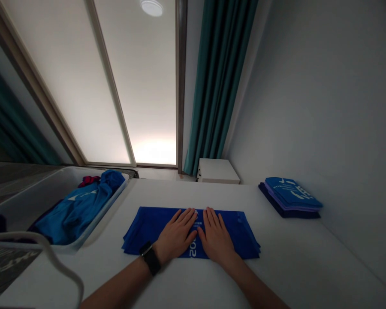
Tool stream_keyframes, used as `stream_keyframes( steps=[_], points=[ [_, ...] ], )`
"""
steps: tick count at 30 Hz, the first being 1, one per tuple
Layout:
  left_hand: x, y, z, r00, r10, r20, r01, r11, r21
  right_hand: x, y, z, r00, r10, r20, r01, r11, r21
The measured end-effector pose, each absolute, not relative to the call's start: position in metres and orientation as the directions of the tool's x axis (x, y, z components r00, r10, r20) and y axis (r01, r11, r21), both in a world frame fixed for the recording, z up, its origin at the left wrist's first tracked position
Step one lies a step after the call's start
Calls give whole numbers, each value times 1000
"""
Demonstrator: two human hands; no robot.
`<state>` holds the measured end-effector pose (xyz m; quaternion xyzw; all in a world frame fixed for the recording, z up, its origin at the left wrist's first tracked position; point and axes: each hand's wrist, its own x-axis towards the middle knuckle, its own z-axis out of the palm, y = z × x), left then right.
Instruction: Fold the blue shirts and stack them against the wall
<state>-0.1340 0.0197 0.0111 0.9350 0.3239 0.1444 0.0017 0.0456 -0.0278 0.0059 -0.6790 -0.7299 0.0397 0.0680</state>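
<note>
Both hands lie flat, palms down, side by side and nearly touching at the thumbs. The left hand (176,234), with a dark watch (150,257) on its wrist, and the right hand (216,236) have their fingers spread and closed on nothing. They only press on the middle of a folded blue garment (141,227).

From where I stand, the risk is in the layers. The pressure sits only at the centre, so the two ends are free. If the palms slide outward unevenly, the top layer could drag over the one beneath and bunch up. The edges at the right end already look slightly stepped and could fan further. The white table (309,266) looks smooth, so the whole piece might skate toward the near edge under a push.

The garment is a deep royal blue, folded into a long flat band lying crosswise in front of the person, near the table's middle. Some white lettering peeks out between the hands, too little of it to read.

To the left, a pale basket (93,225) holds loose blue clothes (77,206). Well apart on the right, by the wall, a neat stack of folded clothes (291,197) rests. A teal curtain (217,86) hangs beyond.
</note>
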Motion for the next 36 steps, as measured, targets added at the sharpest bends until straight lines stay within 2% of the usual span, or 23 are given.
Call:
stream_keyframes(
  steps=[8, 13, 20, 26, 36],
  points=[
    [-154, 22, 13, 682, 688, 249, 678, -722, 139, 70, -29, 6, 10, 999, 46, 993, -5, -117],
    [-207, 28, 13, 587, 782, 212, 786, -613, 84, 99, -33, 2, 71, 996, 47, 996, -69, -49],
    [-249, 34, 7, 523, 813, 256, 835, -549, 38, 112, -38, -2, 132, 988, 74, 991, -135, 27],
    [-246, 33, 7, 498, 838, 222, 854, -518, 43, 116, -34, -7, 117, 987, 110, 993, -118, 2],
    [-244, 18, 0, 410, 884, 224, 902, -430, 48, 126, 1, -2, 12, 997, 80, 1000, -12, 10]
  ],
)
